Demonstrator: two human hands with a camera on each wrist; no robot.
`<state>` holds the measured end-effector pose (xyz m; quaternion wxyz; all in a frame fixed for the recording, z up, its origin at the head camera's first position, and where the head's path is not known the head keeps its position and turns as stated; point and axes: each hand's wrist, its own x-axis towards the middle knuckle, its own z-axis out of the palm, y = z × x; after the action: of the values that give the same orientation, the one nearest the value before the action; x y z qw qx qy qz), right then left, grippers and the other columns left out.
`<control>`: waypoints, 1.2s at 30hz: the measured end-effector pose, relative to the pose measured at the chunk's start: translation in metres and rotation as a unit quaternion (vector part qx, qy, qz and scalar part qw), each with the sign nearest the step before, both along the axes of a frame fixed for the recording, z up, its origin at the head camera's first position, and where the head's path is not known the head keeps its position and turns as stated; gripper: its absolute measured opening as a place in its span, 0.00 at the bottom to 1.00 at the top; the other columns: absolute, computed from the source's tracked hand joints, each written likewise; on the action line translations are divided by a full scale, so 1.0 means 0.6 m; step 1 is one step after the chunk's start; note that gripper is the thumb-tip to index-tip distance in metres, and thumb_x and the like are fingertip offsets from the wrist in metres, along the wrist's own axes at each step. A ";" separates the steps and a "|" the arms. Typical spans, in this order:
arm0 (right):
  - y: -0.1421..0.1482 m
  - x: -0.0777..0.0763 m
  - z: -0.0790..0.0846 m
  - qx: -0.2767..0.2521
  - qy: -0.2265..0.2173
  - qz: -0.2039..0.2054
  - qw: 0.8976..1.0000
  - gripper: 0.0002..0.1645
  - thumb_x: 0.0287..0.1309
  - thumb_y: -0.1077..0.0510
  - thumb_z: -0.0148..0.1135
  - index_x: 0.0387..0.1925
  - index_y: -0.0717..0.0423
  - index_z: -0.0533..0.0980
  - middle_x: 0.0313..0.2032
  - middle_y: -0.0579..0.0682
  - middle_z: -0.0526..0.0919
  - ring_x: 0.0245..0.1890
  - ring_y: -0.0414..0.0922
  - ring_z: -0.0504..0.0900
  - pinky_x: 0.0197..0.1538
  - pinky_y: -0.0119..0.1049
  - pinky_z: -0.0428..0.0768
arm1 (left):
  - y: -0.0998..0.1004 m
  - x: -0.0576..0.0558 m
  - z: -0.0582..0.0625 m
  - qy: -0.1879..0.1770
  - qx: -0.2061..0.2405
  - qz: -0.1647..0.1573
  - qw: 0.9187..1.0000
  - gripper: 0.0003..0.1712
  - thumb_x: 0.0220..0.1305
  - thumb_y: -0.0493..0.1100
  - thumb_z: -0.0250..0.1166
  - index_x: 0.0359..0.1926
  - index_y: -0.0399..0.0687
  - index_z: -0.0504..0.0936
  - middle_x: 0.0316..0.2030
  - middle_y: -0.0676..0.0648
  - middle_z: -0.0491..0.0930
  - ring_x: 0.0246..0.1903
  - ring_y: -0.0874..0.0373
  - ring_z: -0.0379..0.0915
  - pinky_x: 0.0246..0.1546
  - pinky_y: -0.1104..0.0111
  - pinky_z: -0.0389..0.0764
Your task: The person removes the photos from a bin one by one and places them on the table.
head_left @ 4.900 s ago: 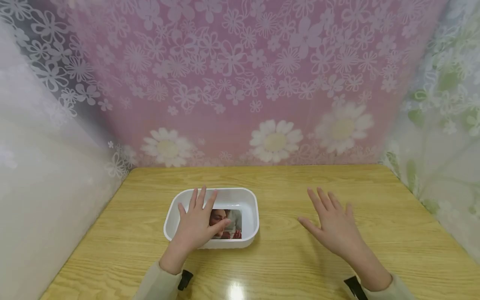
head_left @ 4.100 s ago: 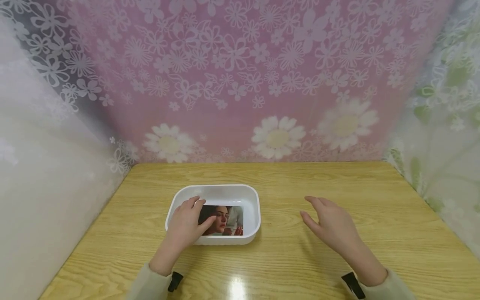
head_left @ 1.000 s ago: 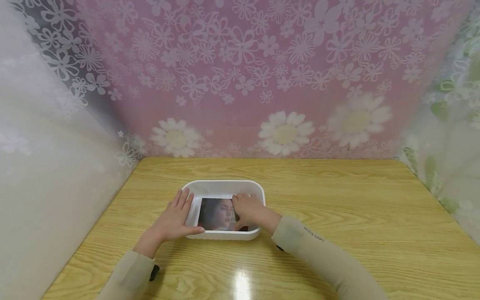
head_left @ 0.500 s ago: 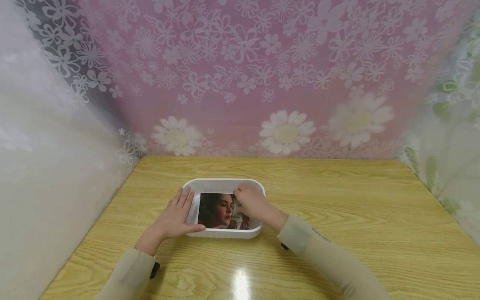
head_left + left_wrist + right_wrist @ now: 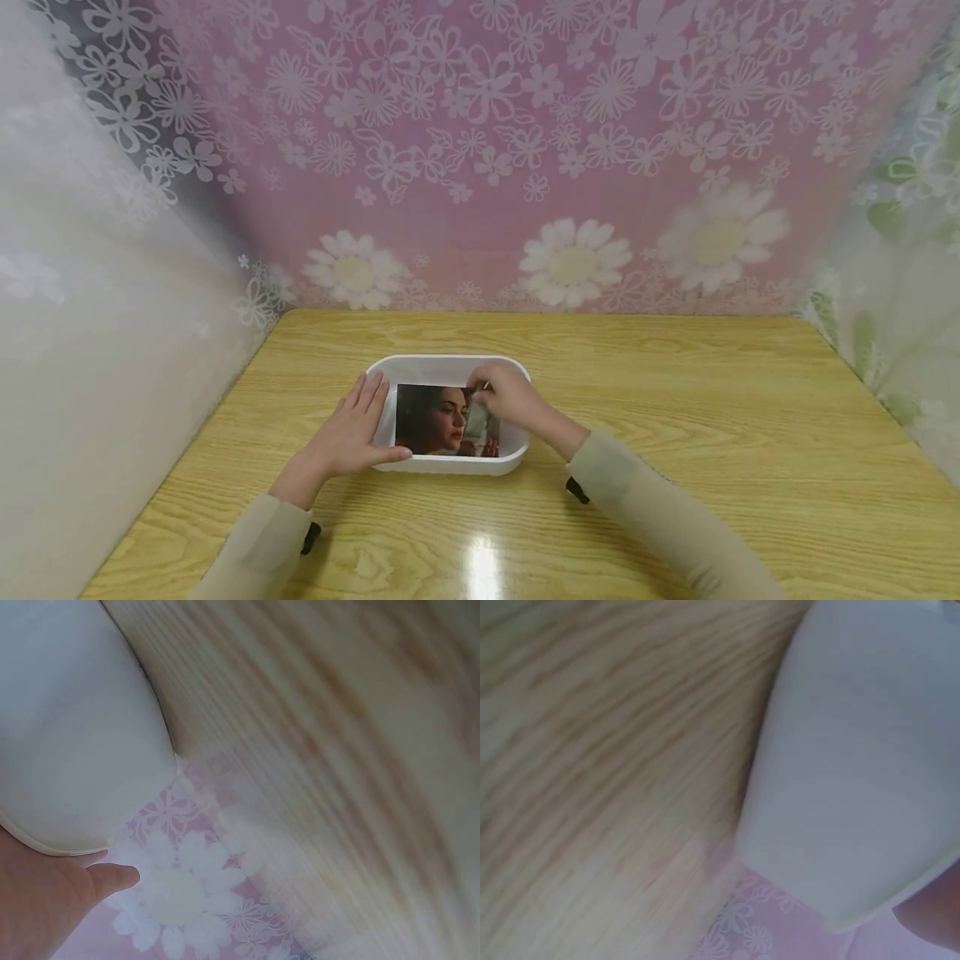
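A white plastic tub [image 5: 450, 467] with rounded corners stands on the table. In it lies a glossy photo print [image 5: 431, 421] showing a head and shoulders. My left hand [image 5: 347, 433] rests on the tub's left side, its fingers straight over the rim and its thumb along the front rim. From the right, my right hand [image 5: 510, 396] reaches over the rim and pinches the photo near its upper right corner with curled fingers. Both wrist views show mostly the tub's outer wall; in the right one, only a bit of hand shows at the rim.
The wood-grain table [image 5: 675, 392] extends around the tub on all sides. A pink flowered curtain [image 5: 480, 167] hangs behind its back edge, with pale walls or hangings at left and right.
The right hand came from the table's right side into the tub. Lately its fingers curled at the photo's upper right corner, and the photo's glare faded. The left hand moved onto the left rim, then stayed.
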<state>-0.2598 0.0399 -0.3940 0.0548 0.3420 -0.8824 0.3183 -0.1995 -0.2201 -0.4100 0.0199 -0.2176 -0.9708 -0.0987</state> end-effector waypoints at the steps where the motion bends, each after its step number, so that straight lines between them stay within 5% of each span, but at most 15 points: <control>1: 0.002 0.001 0.002 -0.013 -0.014 0.002 1.000 0.05 0.48 0.69 0.61 0.28 0.59 0.78 0.27 0.50 0.78 0.28 0.42 0.76 0.32 0.32 0.73 | 0.000 0.000 0.000 0.001 -0.001 0.000 1.000 0.61 0.47 0.73 0.53 0.66 0.32 0.44 0.66 0.36 0.38 0.64 0.40 0.28 0.54 0.42 0.50; 6: 0.018 0.004 0.017 -0.066 -0.103 -0.026 0.992 0.05 0.51 0.68 0.59 0.32 0.60 0.78 0.29 0.51 0.79 0.27 0.42 0.76 0.28 0.30 0.73 | -0.001 -0.002 -0.003 0.002 -0.005 0.000 1.000 0.61 0.47 0.73 0.53 0.66 0.32 0.44 0.66 0.36 0.39 0.64 0.40 0.28 0.55 0.42 0.50; 13: 0.050 -0.002 0.044 -0.131 -0.161 -0.092 0.974 0.05 0.53 0.67 0.58 0.35 0.62 0.75 0.34 0.53 0.77 0.32 0.47 0.77 0.32 0.35 0.74 | -0.001 0.000 -0.002 0.005 -0.004 -0.001 1.000 0.61 0.47 0.73 0.53 0.66 0.31 0.45 0.66 0.36 0.39 0.64 0.39 0.28 0.55 0.42 0.50; 25: 0.141 -0.013 0.074 -0.255 -0.262 -0.133 0.921 0.05 0.58 0.70 0.49 0.36 0.66 0.64 0.35 0.54 0.66 0.35 0.46 0.70 0.34 0.37 0.73 | 0.002 -0.001 0.001 0.006 -0.006 -0.001 1.000 0.62 0.46 0.74 0.53 0.65 0.30 0.45 0.66 0.35 0.39 0.64 0.40 0.27 0.56 0.44 0.47; 29: 0.175 -0.015 0.078 -0.273 -0.285 -0.145 0.907 0.04 0.60 0.70 0.45 0.36 0.65 0.60 0.34 0.53 0.62 0.32 0.43 0.66 0.34 0.37 0.75 | 0.003 -0.001 0.002 0.003 -0.005 0.001 1.000 0.62 0.47 0.73 0.54 0.65 0.30 0.45 0.66 0.35 0.40 0.64 0.40 0.26 0.56 0.43 0.46; 36: 0.224 -0.017 0.075 -0.244 -0.285 -0.205 0.904 0.04 0.61 0.68 0.44 0.34 0.63 0.59 0.32 0.52 0.59 0.30 0.42 0.62 0.29 0.33 0.70 | 0.003 -0.001 0.002 0.000 -0.008 0.004 1.000 0.62 0.47 0.73 0.54 0.65 0.30 0.45 0.66 0.35 0.40 0.64 0.40 0.26 0.56 0.44 0.47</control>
<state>-0.2698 0.1742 -0.3490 -0.0533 0.0241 -0.8056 0.5896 -0.2000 -0.2181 -0.4087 0.0189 -0.2142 -0.9724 -0.0910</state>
